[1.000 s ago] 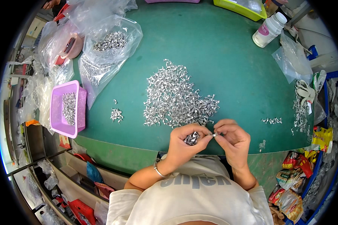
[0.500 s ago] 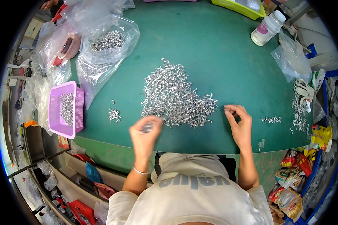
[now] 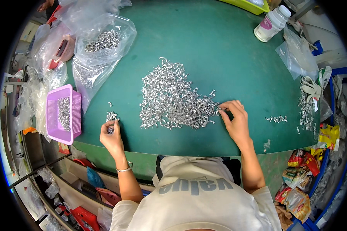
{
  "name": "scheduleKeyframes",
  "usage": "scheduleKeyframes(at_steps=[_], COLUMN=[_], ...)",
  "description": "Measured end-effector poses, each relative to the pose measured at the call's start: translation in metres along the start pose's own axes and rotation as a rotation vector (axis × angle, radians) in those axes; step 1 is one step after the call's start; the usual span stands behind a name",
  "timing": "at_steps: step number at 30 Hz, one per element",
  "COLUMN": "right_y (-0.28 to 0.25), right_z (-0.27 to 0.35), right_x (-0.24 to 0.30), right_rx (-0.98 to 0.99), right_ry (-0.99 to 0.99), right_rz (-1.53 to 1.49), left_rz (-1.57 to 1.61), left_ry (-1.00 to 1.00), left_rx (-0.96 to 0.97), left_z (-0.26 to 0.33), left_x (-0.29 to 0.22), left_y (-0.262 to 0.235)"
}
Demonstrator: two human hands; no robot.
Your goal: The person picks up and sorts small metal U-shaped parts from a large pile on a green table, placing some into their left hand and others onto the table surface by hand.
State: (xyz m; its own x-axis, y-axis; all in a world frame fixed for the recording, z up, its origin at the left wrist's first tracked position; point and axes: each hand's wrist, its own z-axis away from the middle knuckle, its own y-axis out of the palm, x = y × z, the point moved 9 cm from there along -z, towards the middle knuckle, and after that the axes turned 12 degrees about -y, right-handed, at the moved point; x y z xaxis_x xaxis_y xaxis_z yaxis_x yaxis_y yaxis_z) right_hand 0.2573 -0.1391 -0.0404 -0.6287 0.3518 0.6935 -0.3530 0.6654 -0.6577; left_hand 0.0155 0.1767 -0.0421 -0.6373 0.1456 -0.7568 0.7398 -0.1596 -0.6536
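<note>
While a large heap of small curved metal pieces (image 3: 169,101) lies between the two hands, the right hand (image 3: 237,120) meets its right edge, thumb and forefinger close together; whether they pinch a piece I cannot tell. Across the heap, the left hand (image 3: 112,140) curls around several pieces, its fingertips beside a small cluster (image 3: 112,115) just beyond them. The work seems far from finished: most loose pieces lie in the heap, few in that cluster. To the left of the left hand, a lilac basket (image 3: 76,111) holds many small metal pieces, though whether these count as done is unclear; well ahead of that hand, a clear bag (image 3: 124,34) contains more. Well to the right hand's right, a short row of pieces (image 3: 275,119) lies on the green bench (image 3: 196,30).
</note>
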Motion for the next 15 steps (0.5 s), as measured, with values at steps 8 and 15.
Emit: scheduleKeyframes(at_steps=[8, 15], right_y=[-0.019, 0.0], right_z=[0.012, -0.012], right_x=[-0.002, 0.022], right_rx=[0.017, -0.02], right_ry=[0.077, -0.052], right_rz=[0.011, 0.297], left_rz=[0.191, 0.223], left_ry=[0.005, 0.06], left_rx=[0.165, 0.363], left_z=[0.034, 0.073], left_x=[-0.034, -0.069], left_y=[0.024, 0.058])
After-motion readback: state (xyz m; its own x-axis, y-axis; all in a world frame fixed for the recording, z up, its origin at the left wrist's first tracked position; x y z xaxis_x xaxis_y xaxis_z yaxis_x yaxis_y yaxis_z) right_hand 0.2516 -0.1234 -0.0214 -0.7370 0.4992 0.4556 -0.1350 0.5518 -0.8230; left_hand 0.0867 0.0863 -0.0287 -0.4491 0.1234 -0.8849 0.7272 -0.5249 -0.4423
